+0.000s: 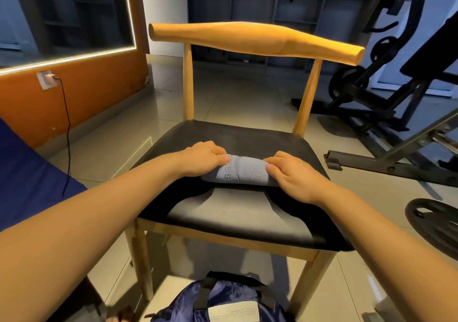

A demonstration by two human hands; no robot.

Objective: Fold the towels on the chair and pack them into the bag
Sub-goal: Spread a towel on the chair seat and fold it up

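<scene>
A small grey-blue towel (241, 171), rolled or folded into a compact bundle with dark lettering on it, lies in the middle of the black seat of a wooden chair (247, 220). My left hand (203, 158) grips the towel's left end with curled fingers. At the right end, my right hand (290, 173) pinches the bundle. A dark blue bag (223, 302) with black straps and a white label sits on the floor in front of the chair, at the bottom edge of the view.
The chair's curved wooden backrest (257, 40) stands beyond the seat. Black gym equipment (396, 93) and a weight plate (436, 225) fill the right side. An orange wall (74, 98) with a plugged-in cable is at left. A dark blue surface (27, 173) lies at the left edge.
</scene>
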